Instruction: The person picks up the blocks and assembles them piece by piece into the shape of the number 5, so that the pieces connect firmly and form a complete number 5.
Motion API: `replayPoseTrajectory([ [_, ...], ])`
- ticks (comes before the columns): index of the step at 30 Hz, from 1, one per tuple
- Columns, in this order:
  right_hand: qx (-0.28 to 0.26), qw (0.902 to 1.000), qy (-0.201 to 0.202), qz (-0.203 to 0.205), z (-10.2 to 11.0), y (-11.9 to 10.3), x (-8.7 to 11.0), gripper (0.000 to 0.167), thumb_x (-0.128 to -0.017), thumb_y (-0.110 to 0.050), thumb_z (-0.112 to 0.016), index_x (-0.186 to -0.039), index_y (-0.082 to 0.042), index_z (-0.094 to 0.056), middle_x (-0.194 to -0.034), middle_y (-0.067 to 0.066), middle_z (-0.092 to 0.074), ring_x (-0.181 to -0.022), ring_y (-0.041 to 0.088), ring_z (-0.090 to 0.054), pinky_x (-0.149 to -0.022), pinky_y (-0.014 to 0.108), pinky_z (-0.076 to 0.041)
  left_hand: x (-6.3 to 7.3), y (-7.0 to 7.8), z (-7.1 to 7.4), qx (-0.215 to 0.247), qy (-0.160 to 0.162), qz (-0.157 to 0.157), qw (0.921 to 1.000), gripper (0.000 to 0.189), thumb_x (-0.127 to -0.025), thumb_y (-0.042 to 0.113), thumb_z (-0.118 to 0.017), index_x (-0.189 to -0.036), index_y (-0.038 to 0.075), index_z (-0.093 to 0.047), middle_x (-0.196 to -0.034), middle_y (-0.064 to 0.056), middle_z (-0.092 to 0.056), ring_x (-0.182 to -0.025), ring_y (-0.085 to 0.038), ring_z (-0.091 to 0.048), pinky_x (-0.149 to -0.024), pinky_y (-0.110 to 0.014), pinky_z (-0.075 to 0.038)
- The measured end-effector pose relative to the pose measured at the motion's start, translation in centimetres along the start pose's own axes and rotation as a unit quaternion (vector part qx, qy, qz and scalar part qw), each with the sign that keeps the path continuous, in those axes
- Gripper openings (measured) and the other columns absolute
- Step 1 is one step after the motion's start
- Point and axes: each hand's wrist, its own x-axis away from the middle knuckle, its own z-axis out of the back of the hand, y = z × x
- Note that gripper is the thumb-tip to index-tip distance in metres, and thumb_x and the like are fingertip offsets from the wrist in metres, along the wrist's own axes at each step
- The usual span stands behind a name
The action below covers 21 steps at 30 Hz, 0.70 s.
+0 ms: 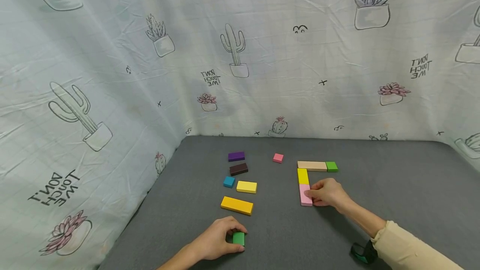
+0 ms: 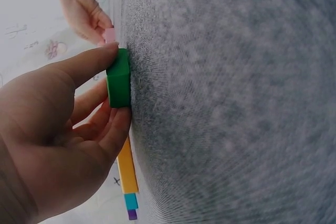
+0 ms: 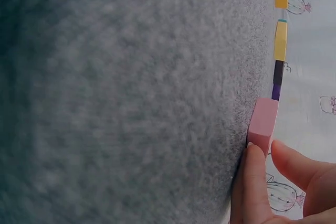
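My left hand (image 1: 221,238) grips a green block (image 1: 238,238) low over the grey tabletop, thumb on one side and fingers on the other. In the left wrist view the green block (image 2: 118,78) stands close against the cloth surface. Further right, my right hand (image 1: 330,194) pinches a pink block (image 1: 305,197) at its right side. That pink block (image 3: 264,119) shows its end against the fingertips in the right wrist view. It lines up below a yellow block (image 1: 303,176), which meets a beige block (image 1: 312,166) with a bright green block (image 1: 331,166) at its right end.
Left of centre lie purple (image 1: 236,156), dark brown (image 1: 238,169), blue (image 1: 229,181), pale yellow (image 1: 246,187) and orange-yellow (image 1: 237,206) blocks. A small coral-pink block (image 1: 278,158) sits near the back. A black object (image 1: 363,253) rests by the right sleeve. Printed cloth (image 1: 262,53) hangs behind.
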Motion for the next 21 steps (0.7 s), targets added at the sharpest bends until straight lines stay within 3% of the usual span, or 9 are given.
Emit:
replayPoseTrajectory([
  [12,-0.013,0.9999,-0.002,0.0,0.5,0.3,-0.3,0.039,-0.089,-0.018,-0.069,-0.106,0.016,-0.059,-0.081,0.01,-0.063,-0.07,0.018,-0.062,-0.064,0.032,-0.055,0.1,-0.1,0.0,-0.003,0.0,-0.004,1.0,0.028,-0.083,0.024,-0.077,-0.108,0.013,-0.069,-0.096,0.014,-0.054,-0.083,0.0,-0.05,-0.075,-0.022,-0.047],
  [21,-0.081,0.9964,-0.02,0.015,1.6,0.0,-1.4,0.056,-0.096,-0.032,-0.06,-0.119,0.018,-0.05,-0.086,0.013,-0.063,-0.073,0.019,-0.061,-0.069,0.031,-0.054,0.0,0.0,0.1,-0.004,-0.004,0.0,1.0,0.028,-0.083,0.023,-0.076,-0.108,0.013,-0.068,-0.096,0.014,-0.054,-0.083,0.0,-0.05,-0.075,-0.022,-0.047],
])
